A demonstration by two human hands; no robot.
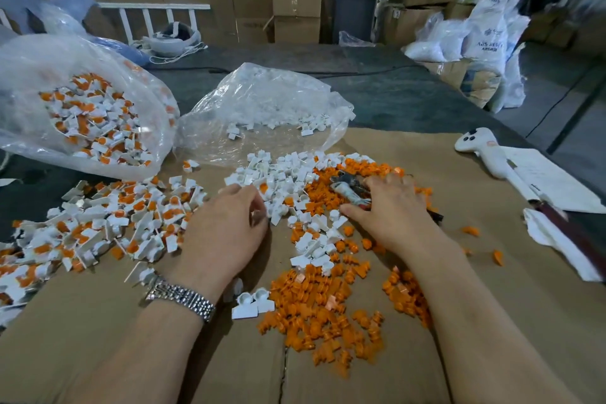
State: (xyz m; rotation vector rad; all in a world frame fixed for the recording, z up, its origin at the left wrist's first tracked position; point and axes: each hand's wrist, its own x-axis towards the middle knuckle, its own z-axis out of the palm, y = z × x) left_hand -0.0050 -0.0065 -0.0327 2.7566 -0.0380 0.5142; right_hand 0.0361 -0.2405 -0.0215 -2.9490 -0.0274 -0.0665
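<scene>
Left hand (226,226) curled at the edge of the white housings (278,174) on the cardboard-covered bench (492,305), can't tell whether a piece is pinched. Right hand (393,207) spread and slack on the orange inserts (328,315), gripping nothing, fingers partly over a small hand tool (347,188). Best to take one housing and one insert at a time, line them up square, then press home; only readable print is on a white sack (485,33) at the back, seemingly "ABS RESIN", blurred.

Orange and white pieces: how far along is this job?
Done: joined pieces fill the left bag and a heap beside it. In hand: left hand at the white pieces, right hand on the orange plugs. Left: both loose piles, plus the middle bag.
</scene>
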